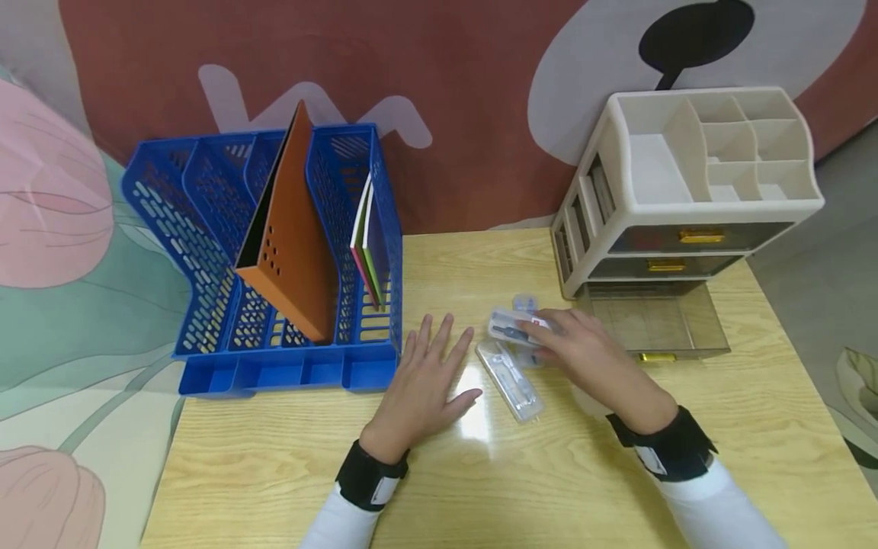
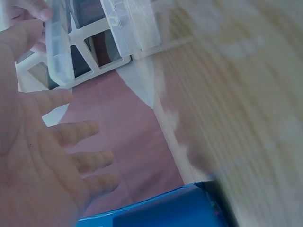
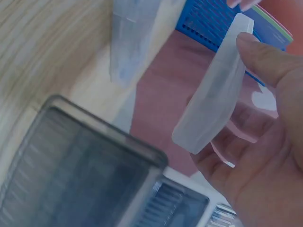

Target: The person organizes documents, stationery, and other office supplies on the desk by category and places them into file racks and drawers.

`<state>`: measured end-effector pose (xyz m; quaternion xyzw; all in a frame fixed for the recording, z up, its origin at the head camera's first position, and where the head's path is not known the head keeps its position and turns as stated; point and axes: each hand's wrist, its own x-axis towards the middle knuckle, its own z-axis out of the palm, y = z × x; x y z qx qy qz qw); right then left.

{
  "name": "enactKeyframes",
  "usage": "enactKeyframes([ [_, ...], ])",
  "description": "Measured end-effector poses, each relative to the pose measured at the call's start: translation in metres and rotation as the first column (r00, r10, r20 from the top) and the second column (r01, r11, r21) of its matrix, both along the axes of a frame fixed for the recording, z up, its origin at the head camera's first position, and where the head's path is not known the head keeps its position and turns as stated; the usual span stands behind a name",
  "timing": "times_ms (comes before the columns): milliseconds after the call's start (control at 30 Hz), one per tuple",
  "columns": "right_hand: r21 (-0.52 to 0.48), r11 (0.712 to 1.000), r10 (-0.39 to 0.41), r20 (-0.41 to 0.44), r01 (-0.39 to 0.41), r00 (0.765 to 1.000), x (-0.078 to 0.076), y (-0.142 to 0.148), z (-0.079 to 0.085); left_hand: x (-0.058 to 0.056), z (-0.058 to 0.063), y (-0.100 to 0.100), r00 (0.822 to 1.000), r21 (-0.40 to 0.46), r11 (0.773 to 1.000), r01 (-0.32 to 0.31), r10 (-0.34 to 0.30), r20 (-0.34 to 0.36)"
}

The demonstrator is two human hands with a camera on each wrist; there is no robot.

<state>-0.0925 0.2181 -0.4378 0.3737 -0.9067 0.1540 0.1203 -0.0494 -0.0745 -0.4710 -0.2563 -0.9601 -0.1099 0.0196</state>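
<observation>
My right hand (image 1: 593, 358) holds a clear plastic case (image 1: 506, 324) with a dark, slim tool inside, its kind unclear. In the right wrist view the thumb and fingers grip opposite edges of this case (image 3: 218, 90). Beneath and beside it on the table lie a second clear case (image 1: 511, 381) with pale items inside and a small bluish clear box (image 1: 524, 303), partly covered. To the left, my left hand (image 1: 421, 389) has its fingers straight and spread, holding nothing. Whether it touches the table cannot be told.
A blue file rack (image 1: 288, 358) stands left, holding an orange folder (image 1: 295, 252) and thin booklets (image 1: 366, 244). At the right is a white drawer organizer (image 1: 727, 210); its bottom transparent drawer (image 1: 716, 339) is pulled out beside my right hand.
</observation>
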Motion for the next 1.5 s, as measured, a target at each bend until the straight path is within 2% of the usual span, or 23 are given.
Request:
enactKeyframes([
  [267,-0.057,0.998,-0.031,-0.076,0.027,0.997,0.006,0.017,0.014,0.006,0.003,-0.001,0.998,0.011,0.999,0.033,-0.033,-0.047],
  [600,-0.063,0.994,-0.098,-0.061,0.094,0.993,0.010,0.055,0.022,0.009,0.005,-0.008,0.996,-0.038,0.997,0.061,-0.064,-0.067],
  [767,-0.049,0.994,-0.105,-0.096,0.100,0.990,0.009,0.072,0.024,0.010,0.004,-0.011,0.994,-0.056,0.996,0.071,-0.076,-0.081],
  [1033,-0.070,0.991,-0.120,-0.134,0.112,0.984,0.005,0.091,0.019,0.016,0.005,-0.014,0.995,-0.066,0.994,0.085,-0.088,-0.040],
  [1233,0.005,0.986,-0.163,-0.087,0.165,0.983,0.003,0.104,0.020,0.020,0.005,-0.015,0.990,-0.105,0.985,0.135,-0.139,-0.037],
  [1500,0.101,0.959,-0.265,-0.006,0.265,0.964,-0.003,0.112,0.020,0.022,0.006,-0.018,0.979,-0.121,0.975,0.189,-0.196,-0.052],
])
